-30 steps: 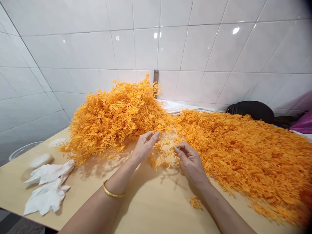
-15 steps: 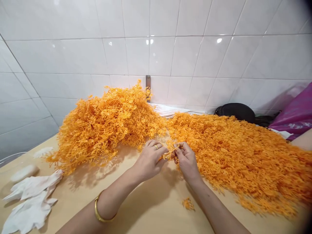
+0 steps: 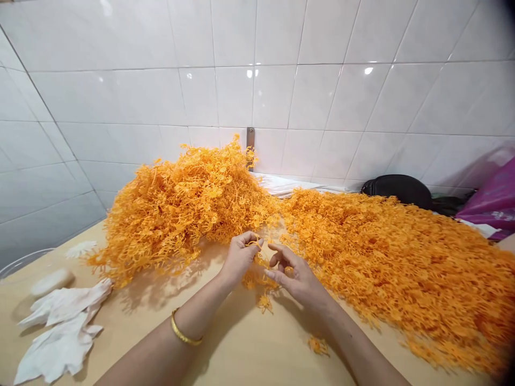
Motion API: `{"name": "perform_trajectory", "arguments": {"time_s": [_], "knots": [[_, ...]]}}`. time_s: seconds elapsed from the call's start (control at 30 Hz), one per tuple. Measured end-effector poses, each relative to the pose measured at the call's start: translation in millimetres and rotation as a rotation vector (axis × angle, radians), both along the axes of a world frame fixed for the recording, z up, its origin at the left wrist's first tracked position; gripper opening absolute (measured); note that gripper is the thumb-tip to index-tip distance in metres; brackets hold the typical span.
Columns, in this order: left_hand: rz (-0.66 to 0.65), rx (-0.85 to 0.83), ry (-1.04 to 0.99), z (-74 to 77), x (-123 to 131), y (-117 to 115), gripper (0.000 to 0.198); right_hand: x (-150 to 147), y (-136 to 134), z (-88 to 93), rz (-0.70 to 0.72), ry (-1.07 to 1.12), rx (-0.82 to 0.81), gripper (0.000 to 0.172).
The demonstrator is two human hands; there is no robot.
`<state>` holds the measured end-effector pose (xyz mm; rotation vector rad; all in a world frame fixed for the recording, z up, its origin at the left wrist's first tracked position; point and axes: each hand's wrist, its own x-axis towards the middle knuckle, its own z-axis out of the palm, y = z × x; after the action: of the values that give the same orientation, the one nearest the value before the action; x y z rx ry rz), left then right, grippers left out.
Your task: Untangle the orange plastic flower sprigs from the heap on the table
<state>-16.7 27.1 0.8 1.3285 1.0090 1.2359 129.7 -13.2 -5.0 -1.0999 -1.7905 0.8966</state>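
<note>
My left hand (image 3: 238, 257) pinches an orange branching sprig (image 3: 261, 260), which looks like moulded plastic flower parts and hangs down between my hands. Just right of it, my right hand (image 3: 295, 273) has its thumb and fingers apart, curved toward the sprig, with nothing visible in them. A tall heap of tangled orange sprigs (image 3: 181, 203) rises behind my left hand. To the right spreads a lower, wider pile of small orange pieces (image 3: 394, 257). One loose orange piece (image 3: 318, 346) lies on the table beside my right forearm.
Crumpled white cloths (image 3: 56, 348) and a pale rounded object (image 3: 52, 281) lie on the wooden table (image 3: 241, 354) at left. Against the tiled wall (image 3: 314, 96) are a black case (image 3: 398, 190) and a purple bag (image 3: 493, 193). A metal bracket (image 3: 250, 145) stands behind the heap.
My right hand has opened from its pinch on the sprig. My left hand has turned and holds the sprig, which now hangs lower. The view has shifted slightly left.
</note>
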Motion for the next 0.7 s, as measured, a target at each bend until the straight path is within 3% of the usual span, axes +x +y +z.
{"name": "perform_trajectory", "arguments": {"time_s": [0.1, 0.2, 0.37, 0.5, 0.6, 0.7], "knots": [[0.047, 0.012, -0.003, -1.8, 1, 5, 0.013, -5, -2, -0.2, 0.009, -0.056, 0.059, 0.044], [0.080, 0.108, 0.086, 4.2, 2, 10, 0.011, -4, -1, -0.2, -0.075, 0.000, 0.084, 0.022], [0.080, 0.586, 0.439, 35.3, -3, 1, 0.062, 7, 5, 4.7, -0.140, 0.310, -0.132, 0.016], [-0.033, 0.924, 0.716, 58.5, 2, -18, 0.055, 14, 7, 10.2, -0.183, 0.305, -0.118, 0.010], [-0.183, 1.001, 0.831, 56.8, 16, -24, 0.047, 16, 7, 9.5, -0.188, 0.238, -0.024, 0.006], [-0.244, 0.891, 0.830, 37.7, 26, -18, 0.045, 16, 8, 6.7, -0.206, 0.317, -0.016, 0.014]]}}
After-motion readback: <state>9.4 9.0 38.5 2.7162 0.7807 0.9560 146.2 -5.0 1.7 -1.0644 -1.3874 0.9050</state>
